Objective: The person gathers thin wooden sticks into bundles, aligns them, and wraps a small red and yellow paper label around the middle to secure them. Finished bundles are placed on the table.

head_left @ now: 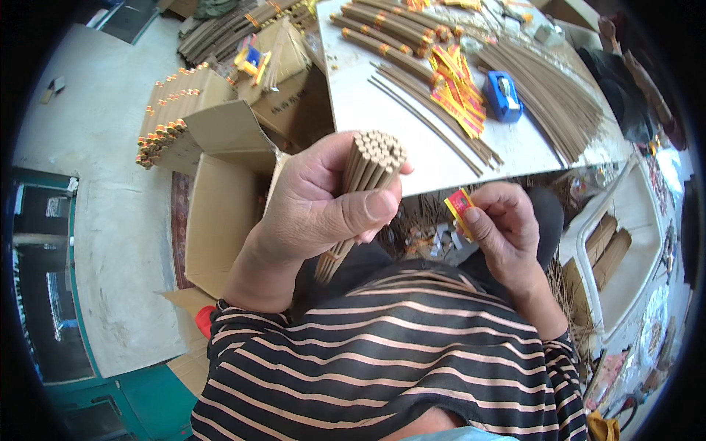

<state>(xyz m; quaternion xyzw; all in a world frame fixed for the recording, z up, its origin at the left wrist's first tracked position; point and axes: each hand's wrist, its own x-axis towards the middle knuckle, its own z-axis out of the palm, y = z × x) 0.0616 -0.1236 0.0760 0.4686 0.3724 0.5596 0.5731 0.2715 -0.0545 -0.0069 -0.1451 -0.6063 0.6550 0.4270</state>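
Note:
My left hand [305, 202] is wrapped round a bundle of brown incense sticks [379, 151], thumb across its front. Their cut ends face up, packed close together, and the lower part slants down toward my lap. To the right, a small red and yellow paper label [460, 207] is pinched between the thumb and fingers of my right hand [507, 228], apart from the bundle. Beyond my hands, a pile of similar labels [456, 92] lies on the white table [353, 103], beside a blue tape dispenser [503, 97].
Loose incense sticks [540, 92] fan across the table's right side; banded bundles [390, 26] lie at its back. An open cardboard box [213, 228] stands left of my arm, near stacked bundles [173, 103]. At right is a white tub [585, 246] with cardboard inside.

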